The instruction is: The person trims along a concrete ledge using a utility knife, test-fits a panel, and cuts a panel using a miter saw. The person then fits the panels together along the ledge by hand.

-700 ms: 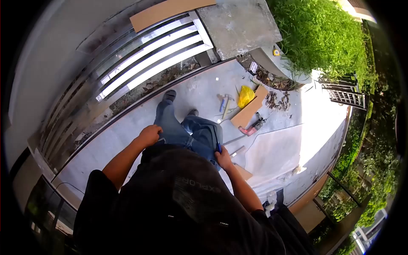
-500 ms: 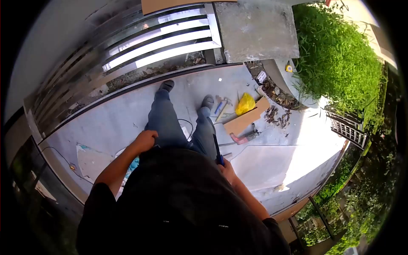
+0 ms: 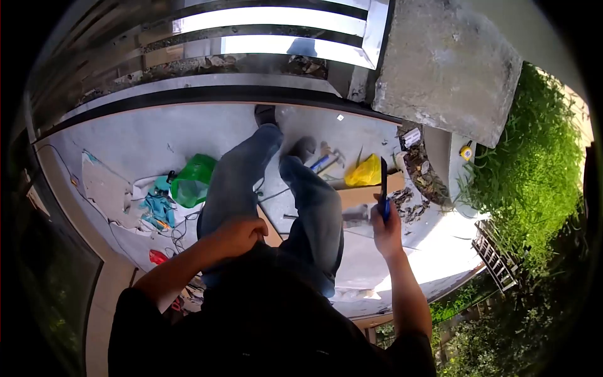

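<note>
Hands are apart. The right hand is closed round the handle of a blue-handled tool, its dark blade pointing away from the body, above the floor. The left hand is curled at the waist; whether it grips anything, I cannot tell.

As for progress, the slatted frame looks joined up, its bars meeting the end piece. The blade seems to be cutting nothing. A hammer lies out of hand near the yellow bag, which is beside loose cardboard. Dry leaves lie scattered nearby. On the other side of the legs are a green bag and teal cloth.

1 white label carries print too small to read. No brand is legible on the yellow tape measure or the blue-handled tool.
</note>
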A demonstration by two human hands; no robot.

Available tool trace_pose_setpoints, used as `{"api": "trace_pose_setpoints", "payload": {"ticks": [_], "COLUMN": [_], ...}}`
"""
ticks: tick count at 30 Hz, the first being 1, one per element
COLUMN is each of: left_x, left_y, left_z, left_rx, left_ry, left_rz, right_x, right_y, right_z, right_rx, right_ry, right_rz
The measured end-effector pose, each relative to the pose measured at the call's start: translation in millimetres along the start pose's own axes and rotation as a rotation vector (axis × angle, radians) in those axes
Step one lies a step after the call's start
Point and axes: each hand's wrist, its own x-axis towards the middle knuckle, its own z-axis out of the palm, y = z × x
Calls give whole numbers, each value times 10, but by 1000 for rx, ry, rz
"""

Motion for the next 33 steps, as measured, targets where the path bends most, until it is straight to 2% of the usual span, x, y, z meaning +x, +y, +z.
{"api": "trace_pose_setpoints", "payload": {"ticks": [3,4,6,8,10,12,13,16,18,20,21,22,24,27,29,33], "left_x": [1286,1708,2307,2824,3225,3532,3632,3745,3715,3606,3588,3589,3612,3668,3761,3842], "left_y": [-97,-141,-89,-106,-251,-391,-450,-603,-660,-616,-537,-460,-376,-283,-240,-149], "left_z": [-174,-239,-305,-444,-560,-644,-706,-814,-810,-771,-733,-712,-666,-626,-563,-421], "left_rx": [347,352,297,292,298,315,391,545,623,689,693,698,665,619,620,454], "left_ry": [123,121,163,281,262,241,214,205,334,369,351,342,371,399,513,418], "left_rz": [348,416,477,696,777,869,881,914,930,917,932,950,1012,1029,992,936], "right_x": [989,1261,1667,1974,2120,2233,2201,2145,2041,1985,1905,1787,1589,1617,1818,2224], "right_y": [-280,-341,-574,-570,-551,-446,-455,-259,-56,136,160,62,-113,-431,-471,-458], "right_z": [-196,-210,-266,-149,-58,143,125,331,311,219,114,31,-110,-287,-246,-92], "right_rx": [-63,-63,-148,-134,-124,-83,-131,-97,76,224,233,290,324,101,9,-183], "right_ry": [181,246,199,245,228,316,265,314,226,188,90,-114,-313,-496,-391,-122], "right_rz": [-244,-325,-386,-504,-555,-676,-662,-720,-709,-689,-751,-767,-807,-952,-1040,-1037]}}
